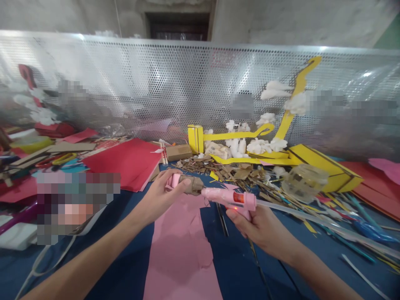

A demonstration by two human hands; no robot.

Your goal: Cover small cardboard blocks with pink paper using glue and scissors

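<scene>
My right hand (259, 229) is wrapped round the handle of a pink hot glue gun (221, 196), with a red light lit on its side. A long clear glue stick (300, 216) runs out of the gun's back end to the right. Between the thumb and fingers of my left hand (164, 196) is a small brown cardboard roll (194, 185) with pink paper at its left end. The gun's nozzle points left, close to the roll's end; whether they touch I cannot tell. Beneath both lies a long strip of pink paper (178, 250) on the blue table.
Cardboard scraps (237, 168) are heaped behind my hands. Yellow paper pieces with cotton (262, 146) and a clear tape roll (305, 182) lie right of centre. Red paper sheets (128, 162) are at left. A perforated metal screen (175, 87) spans the back.
</scene>
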